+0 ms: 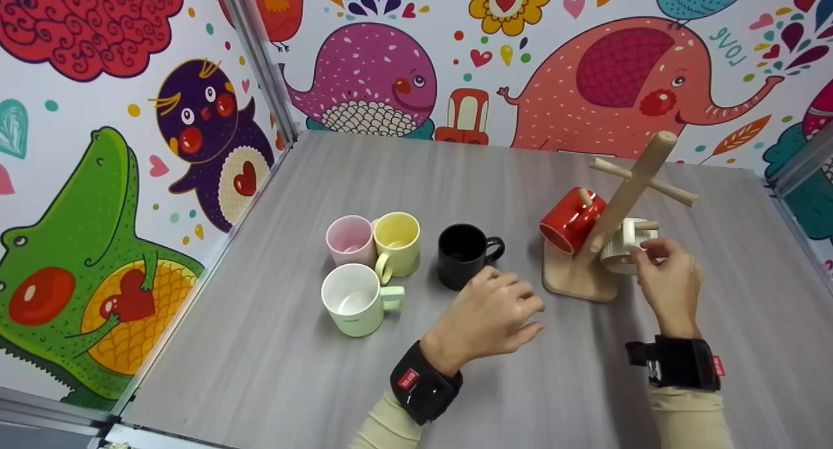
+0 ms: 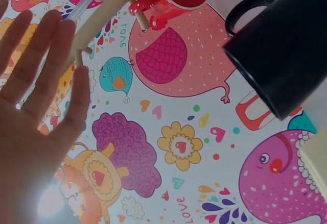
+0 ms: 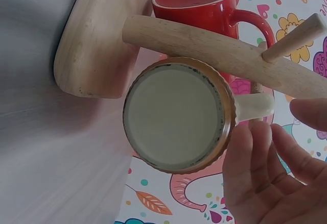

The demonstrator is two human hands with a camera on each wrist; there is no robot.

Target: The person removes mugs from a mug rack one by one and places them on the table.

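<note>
A cream mug (image 3: 173,117) with a ribbed side and brown rim band hangs by its handle on a peg of the wooden mug tree (image 1: 618,205). My right hand (image 1: 673,276) is at this mug, fingertips right beside its handle; in the right wrist view the thumb stands apart from the fingers. A red mug (image 1: 573,220) hangs on the other side of the post. My left hand (image 1: 488,315) hovers over the table with relaxed fingers and holds nothing. Nearest to it is a black mug (image 1: 461,257), upright, its handle pointing right.
Left of the black mug stand a pink mug (image 1: 350,239), a yellow mug (image 1: 398,241) and a pale green mug (image 1: 355,302), close together. Bare upper pegs (image 1: 673,192) stick out from the tree. Printed panels (image 1: 390,78) border the grey table (image 1: 260,345).
</note>
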